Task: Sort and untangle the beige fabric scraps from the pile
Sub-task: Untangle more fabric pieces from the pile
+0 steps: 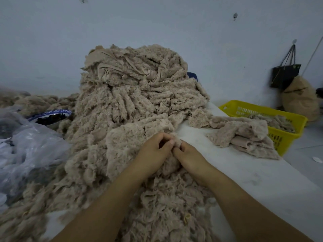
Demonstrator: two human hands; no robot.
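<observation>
Beige scrap point(176, 142), fuzzy, pinched by curled left hand point(154, 151) and right hand point(189, 155).

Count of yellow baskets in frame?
1. The basket sits at the right, past the table edge, with scraps in it. The pile could hide others behind it.

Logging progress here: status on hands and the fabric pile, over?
Left hand and right hand both pinching one beige scrap at pile's near edge. Main pile tangled, heaped high. Small stack beside yellow basket; nothing blocking.
</observation>
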